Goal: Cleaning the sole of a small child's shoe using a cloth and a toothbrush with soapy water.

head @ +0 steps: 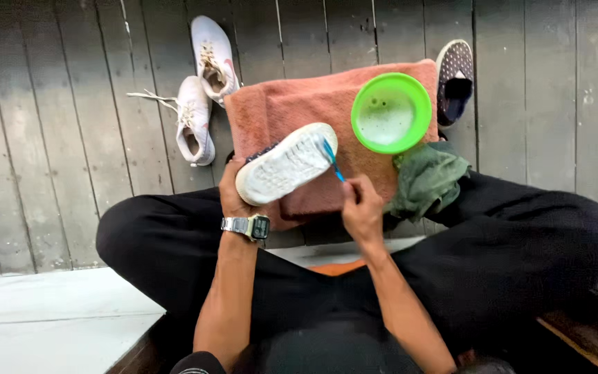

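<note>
My left hand (233, 194) grips a shoe (286, 163) turned sole up, its white ribbed sole facing me. My right hand (363, 208) holds a blue toothbrush (333, 163) whose head touches the toe end of the sole. Both hands hover over a pink towel (292, 104) spread on the wooden floor in front of my crossed legs. A green bowl (391, 112) of cloudy liquid stands on the towel's right part.
A pair of white sneakers (202, 90) lies on the grey plank floor (57, 125) at the back left. A dark dotted shoe (455, 79) lies past the bowl. A crumpled green cloth (427, 179) rests by my right knee. I wear a metal wristwatch (247, 226).
</note>
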